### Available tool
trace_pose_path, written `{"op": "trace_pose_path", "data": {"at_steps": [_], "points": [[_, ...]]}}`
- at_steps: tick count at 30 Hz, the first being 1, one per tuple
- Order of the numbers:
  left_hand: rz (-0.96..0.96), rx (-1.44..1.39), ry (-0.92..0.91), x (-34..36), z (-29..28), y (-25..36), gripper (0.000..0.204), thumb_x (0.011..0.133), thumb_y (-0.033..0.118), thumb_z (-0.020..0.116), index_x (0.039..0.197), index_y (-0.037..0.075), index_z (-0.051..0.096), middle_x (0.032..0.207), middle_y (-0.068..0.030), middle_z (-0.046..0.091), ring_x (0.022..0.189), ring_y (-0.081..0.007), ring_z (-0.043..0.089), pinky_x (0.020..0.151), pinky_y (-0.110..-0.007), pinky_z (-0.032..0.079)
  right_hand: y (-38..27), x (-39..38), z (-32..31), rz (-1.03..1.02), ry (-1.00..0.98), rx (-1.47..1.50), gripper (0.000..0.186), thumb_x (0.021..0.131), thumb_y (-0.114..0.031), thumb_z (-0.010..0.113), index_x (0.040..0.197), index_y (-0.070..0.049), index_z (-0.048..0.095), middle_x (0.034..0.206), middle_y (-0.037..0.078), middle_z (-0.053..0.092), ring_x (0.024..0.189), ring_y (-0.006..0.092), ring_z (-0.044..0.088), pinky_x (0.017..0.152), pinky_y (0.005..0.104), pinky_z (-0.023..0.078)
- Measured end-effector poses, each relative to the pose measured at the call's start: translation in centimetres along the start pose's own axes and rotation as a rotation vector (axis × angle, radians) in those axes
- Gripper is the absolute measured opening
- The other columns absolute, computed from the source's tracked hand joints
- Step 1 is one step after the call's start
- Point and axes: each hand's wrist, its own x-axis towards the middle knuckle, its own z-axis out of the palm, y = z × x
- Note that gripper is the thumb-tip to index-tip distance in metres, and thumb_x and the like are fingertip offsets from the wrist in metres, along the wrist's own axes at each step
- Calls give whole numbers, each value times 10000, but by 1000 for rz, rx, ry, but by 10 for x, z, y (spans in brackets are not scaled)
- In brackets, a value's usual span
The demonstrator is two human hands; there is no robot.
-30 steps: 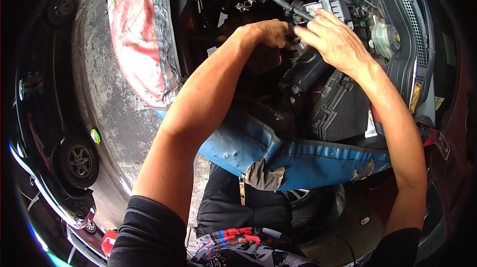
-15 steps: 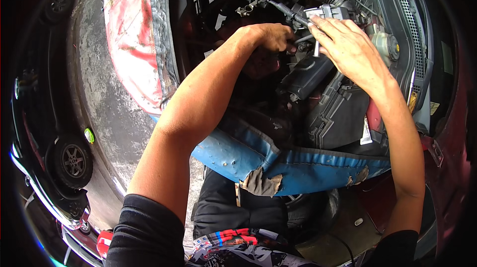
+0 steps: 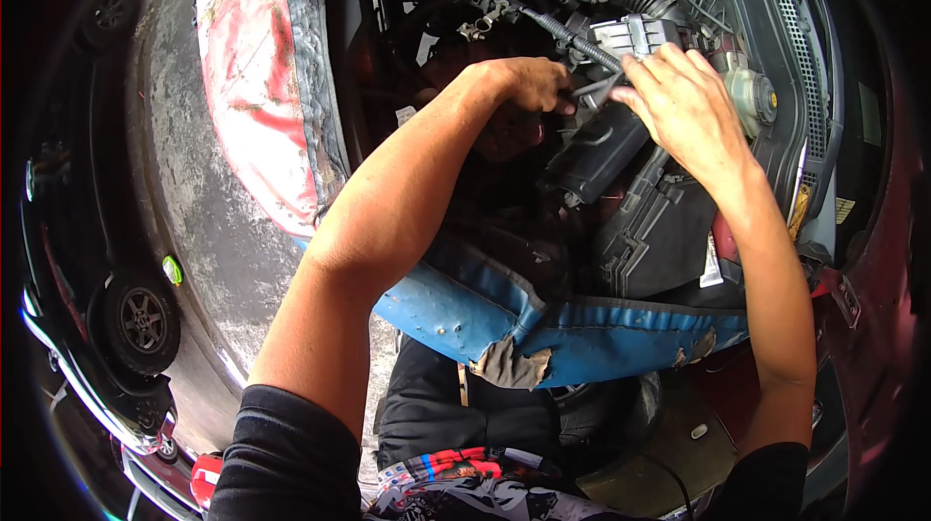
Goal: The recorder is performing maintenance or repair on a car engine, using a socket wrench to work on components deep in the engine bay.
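Note:
Both my hands reach into a car's engine bay. My left hand is closed in the middle of the bay, its fingers curled downward; what they hold, if anything, is hidden. To its right, my right hand has thumb and fingers bent around the end of a slim grey bar-like piece, whose kind I cannot make out. That piece runs between the two hands. Just beyond them lies a ribbed black cable conduit. A grey box-shaped housing sits beyond my right fingers, and a black oblong cover lies below.
A blue fender cover with torn patches drapes the near edge. A worn red-and-white cover hangs at the left. A black lidded box and a pale fluid reservoir stand at right. A dark vehicle is parked far left.
My right hand's fingers have bent from stretched out to curled, around the grey piece. That piece now slants between the hands. My left hand has dipped slightly and remains closed.

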Motion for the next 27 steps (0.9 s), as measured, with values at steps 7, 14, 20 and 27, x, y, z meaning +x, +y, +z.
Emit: {"op": "trace_pose_path", "data": {"at_steps": [7, 14, 20, 27], "points": [[61, 76, -5, 1, 4, -12, 385, 857, 164, 582, 1230, 93, 650, 1268, -186, 589, 1183, -347, 543, 1006, -398, 440, -12, 12, 1, 650, -226, 283, 321, 958, -300, 541, 923, -11, 677, 791, 221, 671, 775, 385, 667, 718, 451, 532], [-4, 18, -38, -5, -8, 12, 354, 871, 207, 603, 1179, 39, 654, 1251, -195, 597, 1166, -345, 558, 973, -396, 454, -4, 3, -6, 20, 80, -49, 294, 918, -265, 607, 1042, -2, 648, 917, 191, 676, 827, 334, 670, 730, 428, 531], [-20, 3, -8, -6, 1, -8, 362, 868, 233, 617, 1165, 29, 654, 1230, -193, 607, 1154, -335, 569, 966, -395, 456, -20, 15, 3, 597, -258, 345, 336, 950, -286, 570, 771, -19, 667, 677, 179, 643, 676, 362, 653, 672, 437, 526], [14, -10, -9, -3, -1, -2, 370, 909, 329, 627, 1201, 105, 652, 1205, -213, 616, 1140, -349, 580, 942, -419, 466, -15, 2, -1, 175, -131, -48, 359, 832, -262, 699, 1089, -16, 650, 1192, 151, 573, 1075, 278, 590, 898, 399, 502]]}}
